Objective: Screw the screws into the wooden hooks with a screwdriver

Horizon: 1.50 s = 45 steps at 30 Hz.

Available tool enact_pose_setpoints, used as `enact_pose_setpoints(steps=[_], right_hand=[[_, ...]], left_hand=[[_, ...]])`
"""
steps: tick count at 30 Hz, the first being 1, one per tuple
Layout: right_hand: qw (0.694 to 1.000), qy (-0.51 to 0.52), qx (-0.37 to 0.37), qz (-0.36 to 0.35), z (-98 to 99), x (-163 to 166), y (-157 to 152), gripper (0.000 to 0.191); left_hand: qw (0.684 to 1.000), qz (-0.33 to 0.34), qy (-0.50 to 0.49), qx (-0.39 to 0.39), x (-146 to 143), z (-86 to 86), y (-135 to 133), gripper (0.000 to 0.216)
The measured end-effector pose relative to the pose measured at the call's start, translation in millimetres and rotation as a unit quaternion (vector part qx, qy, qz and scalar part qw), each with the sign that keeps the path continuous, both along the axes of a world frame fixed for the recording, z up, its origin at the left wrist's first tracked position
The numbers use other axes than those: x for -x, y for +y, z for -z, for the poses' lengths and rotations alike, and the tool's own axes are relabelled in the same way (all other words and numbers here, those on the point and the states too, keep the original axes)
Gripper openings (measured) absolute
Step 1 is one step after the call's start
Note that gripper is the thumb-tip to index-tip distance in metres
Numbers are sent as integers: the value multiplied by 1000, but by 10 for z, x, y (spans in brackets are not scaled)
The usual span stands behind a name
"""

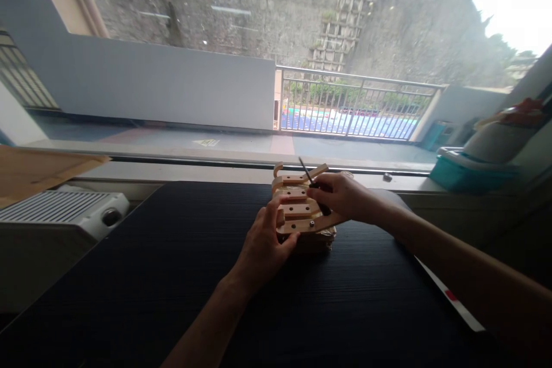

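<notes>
A small wooden assembly [297,207] of stacked slats with screw holes rests on the black table [150,276], near its far edge. My left hand [263,247] grips the assembly's near left side, thumb and fingers wrapped round it. My right hand [342,195] comes in from the right and is closed on a thin black tool [307,175], whose shaft sticks up and away over the wood. A small dark screw or nut [311,223] sits in the nearest slat.
A white radiator [60,210] stands to the left below a brown cardboard sheet [30,169]. A teal tub [470,175] with a white item sits on the window sill at the right. A white strip [452,299] lies along the table's right edge.
</notes>
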State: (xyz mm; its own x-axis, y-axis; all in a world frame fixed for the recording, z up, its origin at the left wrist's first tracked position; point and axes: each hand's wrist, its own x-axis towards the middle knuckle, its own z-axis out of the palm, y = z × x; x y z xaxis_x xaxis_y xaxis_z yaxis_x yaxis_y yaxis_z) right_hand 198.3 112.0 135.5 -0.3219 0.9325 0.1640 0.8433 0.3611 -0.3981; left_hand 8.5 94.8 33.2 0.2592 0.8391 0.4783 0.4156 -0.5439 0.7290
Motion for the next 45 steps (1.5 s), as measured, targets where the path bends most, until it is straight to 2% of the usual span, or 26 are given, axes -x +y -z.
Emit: enact_pose_setpoints(steps=[4, 7, 11, 13, 16, 19, 23, 25, 28, 32, 34, 39, 45], right_hand=[[998, -48, 35, -1, -11, -16, 30, 31], [996, -79, 29, 3, -38, -5, 54, 37], [994, -96, 22, 46, 26, 41, 78, 40], [994, -98, 36, 45, 46, 51, 100, 41], [994, -93, 54, 35, 3, 53, 142, 43], [993, -93, 41, 51, -40, 75, 150, 47], [992, -114, 42, 32, -12, 124, 110, 37], [991, -119, 57, 12, -15, 127, 115, 38], [990, -124, 58, 19, -45, 115, 137, 43], [988, -144, 44, 22, -32, 125, 63, 31], [988, -146, 50, 3, -39, 111, 4, 35], [993, -87, 83, 1, -249, -74, -49, 44], [977, -175, 113, -44, -550, -221, -151, 37]], left_hand=[[1000, 2, 5, 8, 0, -4, 3, 66], [1000, 5, 17, -7, 2, 5, 7, 64], [999, 2, 34, -16, 14, 3, -4, 62], [999, 3, 46, -10, 17, -10, -11, 60], [998, -4, 55, -16, 13, -24, -12, 56], [998, -12, 57, -24, 6, -22, -7, 54], [998, -8, 59, -24, 3, -8, -8, 53], [998, -12, 64, -23, -2, -7, -13, 53], [997, -20, 67, -35, -16, -20, -25, 49], [996, -20, 83, -20, -28, -44, -32, 49], [996, -25, 89, -15, -30, -43, -26, 49], [996, -13, 69, -50, -29, -8, -8, 49], [998, 2, 49, -33, -24, -2, -7, 50]])
